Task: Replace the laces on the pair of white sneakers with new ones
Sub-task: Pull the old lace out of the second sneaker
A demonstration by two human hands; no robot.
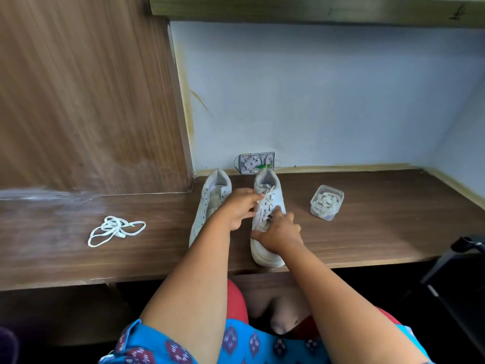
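Two white leather sneakers stand side by side on the brown wooden desk (367,206). The laced right sneaker (267,248) still has its old flat white lace (268,199). The left hand (240,208), at 9 o'clock from the lace, pinches it near the top. The right hand (282,232), at 5 o'clock, presses the toe with loose fingers. Best to hold the shoe still and pull slowly, one hole at a time. The bare left sneaker (210,203) waits.

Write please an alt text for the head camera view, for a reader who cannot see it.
Two bare hands work on the laced white sneaker on a brown wooden desk: the left hand pinches its lace, the right hand steadies it. An unlaced white sneaker stands left, beside a loose white lace.
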